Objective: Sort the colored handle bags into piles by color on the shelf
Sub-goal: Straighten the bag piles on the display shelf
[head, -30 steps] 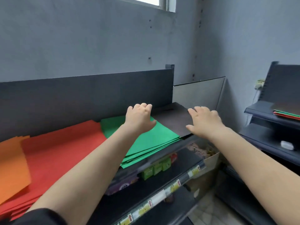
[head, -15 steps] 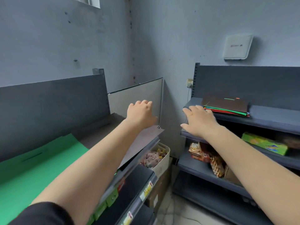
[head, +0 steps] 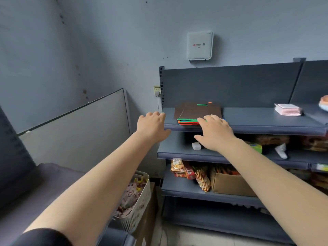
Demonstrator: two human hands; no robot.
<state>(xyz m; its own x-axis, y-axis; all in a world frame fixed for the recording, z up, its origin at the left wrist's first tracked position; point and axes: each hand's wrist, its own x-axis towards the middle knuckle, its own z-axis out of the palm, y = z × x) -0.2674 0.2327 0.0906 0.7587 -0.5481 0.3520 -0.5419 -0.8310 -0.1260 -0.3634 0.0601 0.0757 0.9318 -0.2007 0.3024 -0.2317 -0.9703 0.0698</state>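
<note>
Both hands, left & right, released, fingers relaxed, reaching twd mixed bag stack on shelf.

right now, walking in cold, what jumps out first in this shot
Two bare forearms reach forward, the left hand and right hand open at the front edge of the dark grey shelf. Just beyond the right hand's fingertips lies a mixed stack of handle bags, brown on top with green and red edges showing. A white wall box hangs above.

Plenty out of sight here.
The right hand covers the bag stack's front corner; lower colours show only as edges; snack labels unreadable.
</note>
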